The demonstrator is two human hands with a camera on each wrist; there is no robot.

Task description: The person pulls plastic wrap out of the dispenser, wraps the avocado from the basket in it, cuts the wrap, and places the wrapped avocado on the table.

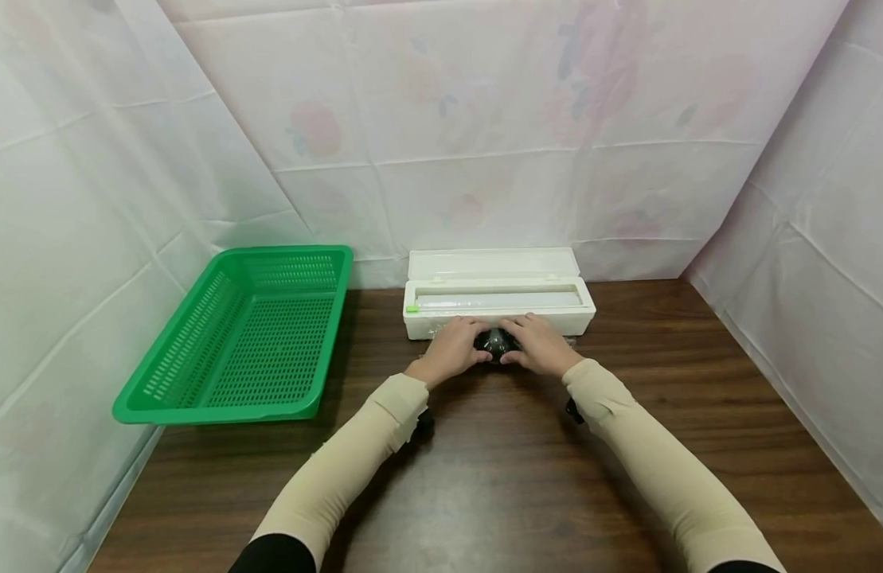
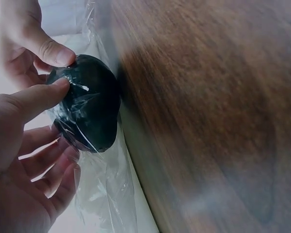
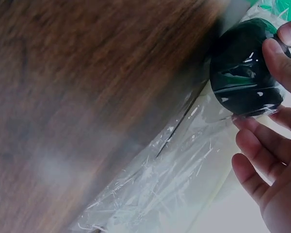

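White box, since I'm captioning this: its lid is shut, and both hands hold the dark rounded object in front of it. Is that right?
Not quite: the lid is open, tipped back behind the white box, as the head view shows. Both hands do hold the dark rounded object in front of it.

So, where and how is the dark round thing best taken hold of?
The dark round thing is probably best gripped by its left and right flanks, from both sides, as the left hand and right hand do: it bulges smoothly, no handle shows, and the white box stands close behind.
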